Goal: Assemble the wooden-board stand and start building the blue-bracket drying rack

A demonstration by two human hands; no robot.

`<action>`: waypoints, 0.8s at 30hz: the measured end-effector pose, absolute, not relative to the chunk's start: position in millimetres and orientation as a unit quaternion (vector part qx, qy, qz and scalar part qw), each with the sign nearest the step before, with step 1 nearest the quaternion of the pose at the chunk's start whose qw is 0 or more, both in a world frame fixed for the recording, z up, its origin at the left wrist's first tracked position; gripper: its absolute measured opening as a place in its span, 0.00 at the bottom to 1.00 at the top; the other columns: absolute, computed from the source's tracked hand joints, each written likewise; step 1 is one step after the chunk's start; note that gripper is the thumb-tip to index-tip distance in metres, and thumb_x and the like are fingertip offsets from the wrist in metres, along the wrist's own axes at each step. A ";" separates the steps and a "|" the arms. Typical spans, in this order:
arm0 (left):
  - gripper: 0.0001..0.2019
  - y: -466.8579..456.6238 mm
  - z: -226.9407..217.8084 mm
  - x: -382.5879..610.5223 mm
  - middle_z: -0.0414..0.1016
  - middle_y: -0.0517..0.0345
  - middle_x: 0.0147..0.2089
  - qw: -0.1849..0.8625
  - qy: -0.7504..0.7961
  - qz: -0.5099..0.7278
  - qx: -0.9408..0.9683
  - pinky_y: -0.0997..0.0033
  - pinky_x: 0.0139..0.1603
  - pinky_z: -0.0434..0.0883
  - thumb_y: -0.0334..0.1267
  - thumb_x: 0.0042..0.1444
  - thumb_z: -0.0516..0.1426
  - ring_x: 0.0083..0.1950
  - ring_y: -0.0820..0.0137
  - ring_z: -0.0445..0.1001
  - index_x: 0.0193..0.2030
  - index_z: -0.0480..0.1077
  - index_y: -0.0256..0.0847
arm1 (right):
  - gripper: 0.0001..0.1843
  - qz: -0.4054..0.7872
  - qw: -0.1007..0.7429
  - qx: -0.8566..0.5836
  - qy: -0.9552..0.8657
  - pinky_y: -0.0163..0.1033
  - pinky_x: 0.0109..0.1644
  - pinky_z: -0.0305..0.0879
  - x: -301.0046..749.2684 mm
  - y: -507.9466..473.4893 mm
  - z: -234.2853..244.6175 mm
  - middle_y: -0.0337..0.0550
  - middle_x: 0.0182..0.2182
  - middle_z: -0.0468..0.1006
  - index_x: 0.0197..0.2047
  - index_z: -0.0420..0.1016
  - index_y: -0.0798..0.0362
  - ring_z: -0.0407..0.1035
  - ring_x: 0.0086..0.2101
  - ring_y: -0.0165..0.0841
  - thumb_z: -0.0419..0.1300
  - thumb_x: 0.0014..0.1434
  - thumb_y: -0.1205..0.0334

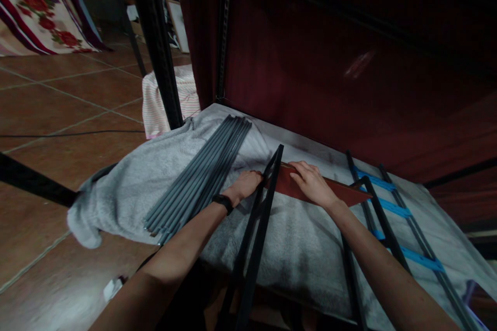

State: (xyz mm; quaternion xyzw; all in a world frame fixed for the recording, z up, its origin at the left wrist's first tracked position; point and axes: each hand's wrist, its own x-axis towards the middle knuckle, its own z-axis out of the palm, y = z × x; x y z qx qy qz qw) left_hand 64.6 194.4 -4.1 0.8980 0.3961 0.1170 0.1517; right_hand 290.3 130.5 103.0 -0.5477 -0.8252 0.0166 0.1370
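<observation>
A reddish-brown board (341, 192) spans between two black metal side frames, the left frame (267, 212) and the right frame (384, 220). My right hand (310, 181) grips the board near its left end, fingers over the top edge and thumb on the near face. At the outer side of the left frame is my left hand (246, 184), its fingers curled against the metal beside the board's end. The frame partly covers those fingertips, so anything small in them is hidden. A dark band (223, 201) circles the left wrist.
Left of my hands lies a bundle of grey metal tubes (202, 176) on the grey blanket (128, 191). At right, black rails joined by blue strips (421, 257) lie on the cloth. Black posts (155, 41) stand around, with a dark red curtain (310, 62) behind.
</observation>
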 end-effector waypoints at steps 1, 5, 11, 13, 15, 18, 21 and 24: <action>0.12 194.0 -3.9 65.3 0.80 0.44 0.44 0.151 0.396 0.120 0.898 0.68 0.46 0.70 0.28 0.60 0.51 0.45 0.62 0.78 0.40 0.76 0.36 | 0.20 0.015 0.136 -0.547 -0.826 0.52 0.59 0.60 290.3 130.6 103.0 0.49 0.52 0.74 0.61 0.66 0.50 0.68 0.53 0.42 0.48 0.68 0.59; 0.13 193.5 -4.4 66.4 0.79 0.43 0.45 0.147 0.397 0.129 0.897 0.67 0.47 0.70 0.29 0.62 0.50 0.46 0.62 0.78 0.42 0.76 0.36 | 0.20 0.008 0.134 -0.544 -0.828 0.52 0.58 0.61 291.4 131.1 102.2 0.49 0.52 0.74 0.61 0.66 0.49 0.68 0.53 0.42 0.48 0.68 0.59; 0.13 195.7 -6.0 61.9 0.79 0.47 0.47 0.166 0.384 0.133 0.899 0.70 0.49 0.69 0.30 0.61 0.51 0.49 0.64 0.77 0.43 0.77 0.39 | 0.21 -0.004 0.138 -0.546 -0.826 0.52 0.59 0.61 296.3 130.2 100.4 0.49 0.54 0.72 0.62 0.65 0.47 0.67 0.54 0.42 0.48 0.68 0.59; 0.13 195.9 -5.4 61.4 0.79 0.46 0.47 0.171 0.386 0.138 0.896 0.70 0.49 0.69 0.30 0.60 0.51 0.48 0.63 0.77 0.43 0.77 0.39 | 0.21 -0.007 0.137 -0.546 -0.826 0.52 0.59 0.61 297.7 129.6 100.4 0.49 0.55 0.72 0.63 0.64 0.47 0.67 0.55 0.43 0.48 0.68 0.59; 0.13 195.6 -4.0 61.9 0.80 0.45 0.45 0.174 0.392 0.137 0.893 0.70 0.48 0.69 0.29 0.60 0.51 0.47 0.63 0.77 0.42 0.77 0.38 | 0.22 -0.009 0.134 -0.546 -0.827 0.53 0.60 0.60 298.4 129.0 100.9 0.50 0.56 0.71 0.63 0.63 0.48 0.66 0.56 0.43 0.48 0.68 0.59; 0.13 194.4 -1.2 63.1 0.80 0.46 0.44 0.173 0.391 0.134 0.894 0.71 0.48 0.69 0.29 0.60 0.50 0.47 0.64 0.77 0.41 0.77 0.38 | 0.22 -0.010 0.130 -0.548 -0.827 0.53 0.60 0.60 298.4 128.3 101.7 0.50 0.56 0.71 0.63 0.64 0.48 0.66 0.56 0.43 0.48 0.68 0.60; 0.13 193.0 -0.3 63.8 0.80 0.45 0.44 0.167 0.388 0.136 0.896 0.69 0.47 0.69 0.29 0.60 0.50 0.47 0.63 0.78 0.39 0.77 0.37 | 0.22 -0.011 0.127 -0.548 -0.827 0.53 0.60 0.60 297.6 127.8 101.8 0.50 0.56 0.71 0.63 0.64 0.48 0.66 0.56 0.44 0.48 0.68 0.60; 0.11 193.5 -2.6 63.8 0.79 0.45 0.44 0.188 0.397 0.154 0.885 0.70 0.48 0.69 0.29 0.59 0.53 0.47 0.63 0.77 0.39 0.77 0.38 | 0.22 -0.011 0.125 -0.548 -0.827 0.53 0.60 0.60 297.0 127.8 101.3 0.51 0.56 0.71 0.64 0.63 0.48 0.65 0.56 0.44 0.48 0.68 0.59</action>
